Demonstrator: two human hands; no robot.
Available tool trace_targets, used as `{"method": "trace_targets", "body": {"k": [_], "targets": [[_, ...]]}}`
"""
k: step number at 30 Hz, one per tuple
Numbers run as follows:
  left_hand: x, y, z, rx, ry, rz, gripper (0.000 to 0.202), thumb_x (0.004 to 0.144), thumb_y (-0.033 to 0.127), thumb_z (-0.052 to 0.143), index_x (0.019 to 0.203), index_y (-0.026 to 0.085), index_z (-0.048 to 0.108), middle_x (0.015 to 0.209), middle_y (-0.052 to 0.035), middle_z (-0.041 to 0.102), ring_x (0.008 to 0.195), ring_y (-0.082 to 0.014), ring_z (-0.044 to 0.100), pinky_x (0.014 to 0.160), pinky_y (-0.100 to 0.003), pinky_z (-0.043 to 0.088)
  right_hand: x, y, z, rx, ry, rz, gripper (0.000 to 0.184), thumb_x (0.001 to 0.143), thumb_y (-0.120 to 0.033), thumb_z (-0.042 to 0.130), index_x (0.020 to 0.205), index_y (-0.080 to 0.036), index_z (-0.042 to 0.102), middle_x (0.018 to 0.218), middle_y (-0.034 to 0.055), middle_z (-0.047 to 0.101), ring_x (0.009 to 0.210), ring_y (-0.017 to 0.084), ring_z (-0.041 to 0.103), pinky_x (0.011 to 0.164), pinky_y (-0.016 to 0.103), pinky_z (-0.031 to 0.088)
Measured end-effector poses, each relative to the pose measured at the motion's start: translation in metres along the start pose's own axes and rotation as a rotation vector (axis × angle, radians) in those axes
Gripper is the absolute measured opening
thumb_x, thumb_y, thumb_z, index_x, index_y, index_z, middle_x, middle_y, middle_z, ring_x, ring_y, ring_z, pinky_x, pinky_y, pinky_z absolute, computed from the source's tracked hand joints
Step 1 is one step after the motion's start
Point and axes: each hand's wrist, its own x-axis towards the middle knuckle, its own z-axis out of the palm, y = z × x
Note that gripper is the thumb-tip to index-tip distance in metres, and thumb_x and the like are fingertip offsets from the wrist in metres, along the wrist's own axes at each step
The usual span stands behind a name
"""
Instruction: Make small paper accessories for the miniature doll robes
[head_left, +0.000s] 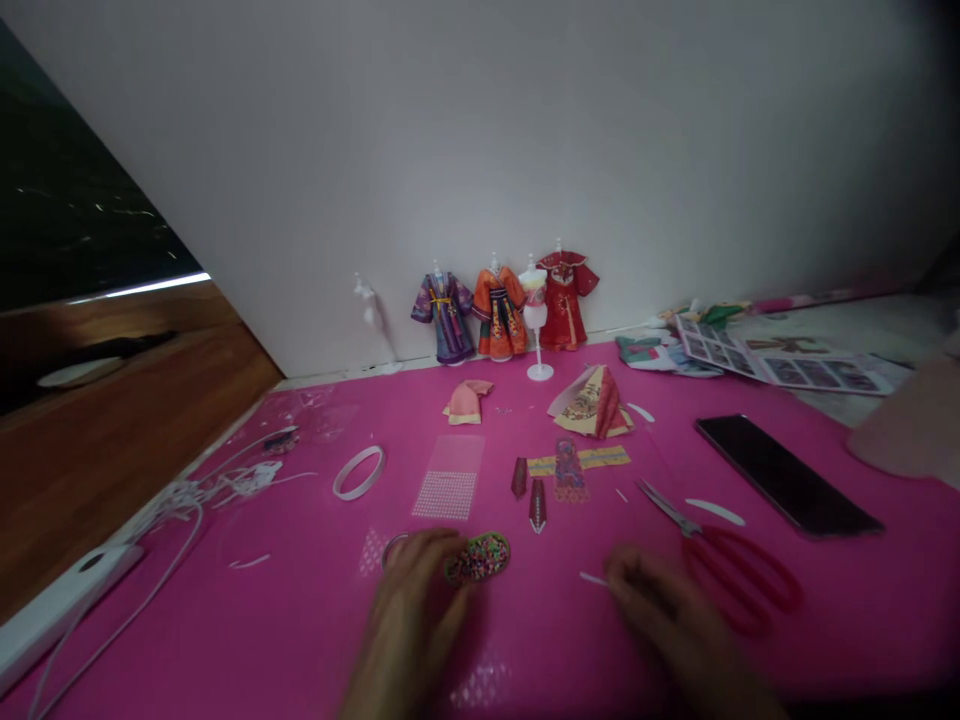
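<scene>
My left hand (411,610) lies over the pink table with thumb and fingers apart, at the left edge of a small oval dish (480,557) of multicoloured beads. Whether the fingertips touch the dish I cannot tell. Part of a ring-shaped object (389,550) shows behind those fingers. My right hand (660,600), slightly blurred, is closed with thumb and fingers together. From its fingertips a thin white stick (593,579) points left. Red-handled scissors (731,560) lie just right of that hand.
Ahead lie a sheet of small gems (445,494), patterned cloth pieces (571,466), a pink doll top (466,402) and a folded skirt (596,403). Dressed mini mannequins (501,312) line the wall. A phone (787,475) is at right, white cables (199,500) and a tape roll (360,472) at left.
</scene>
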Motion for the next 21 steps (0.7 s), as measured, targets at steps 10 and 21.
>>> {"method": "trace_targets", "body": {"k": [10, 21], "targets": [[0.026, 0.025, 0.015, 0.259, -0.277, -0.041, 0.019, 0.083, 0.013, 0.055, 0.095, 0.022, 0.067, 0.097, -0.005, 0.07, 0.092, -0.0247, 0.063, 0.082, -0.038, 0.046, 0.008, 0.015, 0.004, 0.116, 0.01, -0.015, 0.041, 0.081, -0.06, 0.066, 0.076, -0.021, 0.055, 0.067, -0.0033, 0.045, 0.062, 0.015, 0.043, 0.06, 0.026, 0.038], [0.094, 0.002, 0.027, 0.466, -0.223, -0.085, 0.02, 0.089, 0.022, 0.052, 0.103, 0.015, 0.064, 0.099, -0.0136, 0.069, 0.091, -0.0277, 0.065, 0.079, -0.037, 0.047, 0.014, 0.03, 0.003, 0.137, -0.027, -0.011, 0.034, 0.084, -0.055, 0.063, 0.08, -0.022, 0.053, 0.065, -0.0046, 0.041, 0.061, 0.014, 0.039, 0.056, 0.027, 0.032]]}}
